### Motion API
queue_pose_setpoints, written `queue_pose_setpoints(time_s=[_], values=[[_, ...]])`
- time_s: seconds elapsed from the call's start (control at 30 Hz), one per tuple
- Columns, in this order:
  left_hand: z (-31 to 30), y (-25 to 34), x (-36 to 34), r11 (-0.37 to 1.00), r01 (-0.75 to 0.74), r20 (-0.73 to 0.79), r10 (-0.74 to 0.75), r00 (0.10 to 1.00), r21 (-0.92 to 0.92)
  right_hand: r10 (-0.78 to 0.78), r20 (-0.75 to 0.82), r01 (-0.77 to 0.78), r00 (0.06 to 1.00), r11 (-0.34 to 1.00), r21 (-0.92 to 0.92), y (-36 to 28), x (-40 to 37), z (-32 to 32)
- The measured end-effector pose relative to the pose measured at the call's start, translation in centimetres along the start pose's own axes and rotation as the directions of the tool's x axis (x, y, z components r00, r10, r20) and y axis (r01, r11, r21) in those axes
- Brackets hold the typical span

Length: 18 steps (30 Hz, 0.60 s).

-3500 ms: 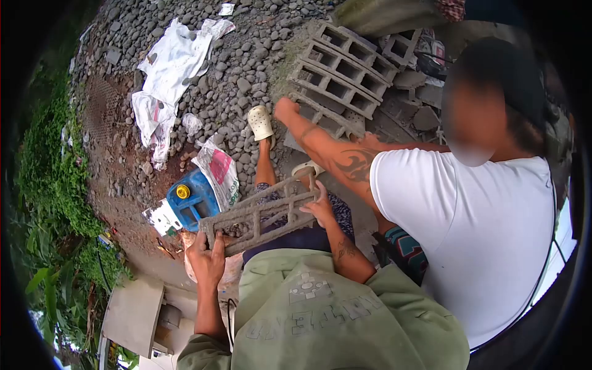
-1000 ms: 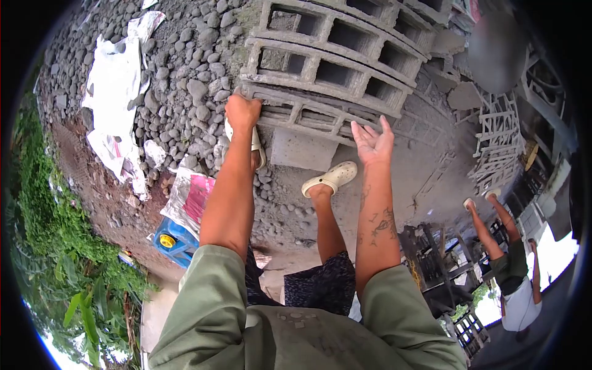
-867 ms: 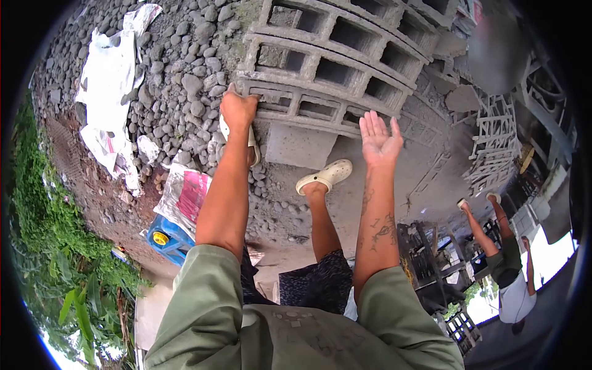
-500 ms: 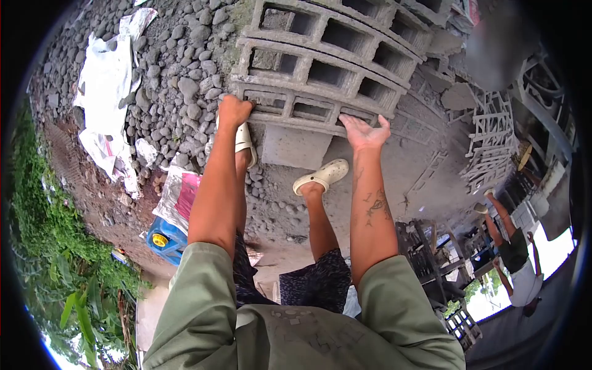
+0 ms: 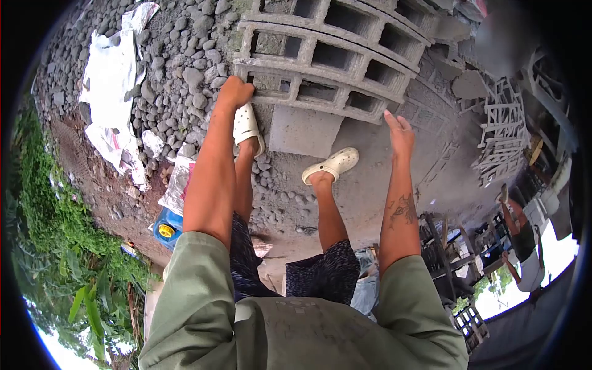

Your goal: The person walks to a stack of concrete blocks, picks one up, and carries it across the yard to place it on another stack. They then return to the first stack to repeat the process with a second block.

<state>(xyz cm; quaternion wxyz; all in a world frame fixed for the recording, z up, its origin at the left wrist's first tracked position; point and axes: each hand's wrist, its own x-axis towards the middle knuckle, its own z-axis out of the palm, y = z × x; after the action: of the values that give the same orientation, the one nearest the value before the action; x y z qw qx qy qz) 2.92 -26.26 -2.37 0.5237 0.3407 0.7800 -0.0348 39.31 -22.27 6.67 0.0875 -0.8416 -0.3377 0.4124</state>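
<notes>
My left hand (image 5: 235, 92) is closed on the left end of the nearest concrete hollow block (image 5: 293, 100), its fingertips hidden at the end cavity. This block stands against a row of similar grey hollow blocks (image 5: 306, 51), their cavities facing me. My right hand (image 5: 401, 134) is off the block, just beyond its right end, with thumb and fingers apart and nothing in them. Whether a fingertip still touches the block's corner is hard to tell. Beneath the near edge of the block lies a flat concrete slab (image 5: 306, 132).
Rounded stones (image 5: 179, 80) and white sacks (image 5: 108, 80) cover the left side. A blue jug (image 5: 168, 228) with a yellow cap is by my left leg. Broken block pieces (image 5: 470, 86) and a pile of grey frames (image 5: 502, 132) lie at right. Another person (image 5: 524, 246) is farther right.
My right hand has left the near face of the block and moved right, past its end. My left hand keeps its grip. The nearest block now sits closer against the row.
</notes>
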Motion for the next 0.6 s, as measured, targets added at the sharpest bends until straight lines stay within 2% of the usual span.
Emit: queue_pose_setpoints(time_s=[0.03, 0.1, 0.17, 0.2, 0.27, 0.33, 0.37, 0.4, 0.47, 0.5, 0.53, 0.6], values=[[0.1, -0.2, -0.1, 0.999, -0.032, -0.014, 0.032, 0.999, 0.01, 0.012, -0.002, -0.012, 1.0, 1.0, -0.002, 0.0, 0.5, 0.2], [0.2, -0.3, -0.2, 1.0, -0.004, 0.022, 0.004, 1.0, -0.01, 0.086, 0.299, -0.027, 0.95, 0.98, -0.196, -0.5, 2.8, 1.4], [0.7, -1.4, 0.7, 0.994, 0.029, 0.056, -0.023, 0.998, -0.11, 0.103, 0.294, -0.06, 0.95, 0.987, -0.149, 3.3, 6.9, 3.9], [0.7, -1.1, 1.0, 0.995, 0.031, 0.054, -0.025, 0.998, -0.097, 0.117, 0.284, -0.09, 0.952, 0.99, -0.105, 5.0, 7.9, 4.8], [0.9, -0.2, 0.6, 0.976, 0.072, -0.021, -0.078, 0.997, -0.206, 0.123, 0.33, -0.114, 0.936, 0.992, -0.048, 5.4, 7.2, 4.3], [0.9, 0.0, 0.2, 0.972, 0.055, -0.032, -0.064, 0.997, -0.227, 0.06, 0.494, -0.025, 0.868, 0.997, -0.076, 6.3, 8.1, 3.2], [0.7, 0.0, -0.1, 0.991, 0.026, -0.02, -0.029, 0.999, -0.134, -0.035, 0.576, 0.019, 0.817, 0.999, 0.034, 6.9, 8.0, 2.7], [0.4, 0.0, 0.1, 0.999, -0.007, -0.011, 0.007, 1.0, -0.038, -0.046, 0.575, 0.027, 0.817, 0.999, 0.042, 6.3, 8.2, 2.6], [0.6, 0.0, 0.1, 0.999, -0.02, 0.004, 0.02, 1.0, -0.03, -0.03, 0.426, 0.121, 0.904, 0.975, -0.188, 5.7, 7.8, 2.1], [0.6, 0.3, -0.1, 0.993, -0.011, -0.005, 0.01, 1.0, -0.12, -0.021, 0.497, 0.066, 0.868, 0.995, -0.072, 5.2, 7.8, 2.2], [0.4, 0.7, 0.1, 0.977, -0.008, -0.017, 0.004, 1.0, -0.211, -0.033, 0.494, 0.07, 0.869, 0.996, -0.057, 4.9, 7.6, 2.5], [1.6, -0.9, 1.5, 0.965, -0.036, -0.062, 0.02, 0.998, -0.261, -0.062, 0.393, 0.086, 0.918, 0.995, -0.045, 4.8, 6.9, 2.6]])
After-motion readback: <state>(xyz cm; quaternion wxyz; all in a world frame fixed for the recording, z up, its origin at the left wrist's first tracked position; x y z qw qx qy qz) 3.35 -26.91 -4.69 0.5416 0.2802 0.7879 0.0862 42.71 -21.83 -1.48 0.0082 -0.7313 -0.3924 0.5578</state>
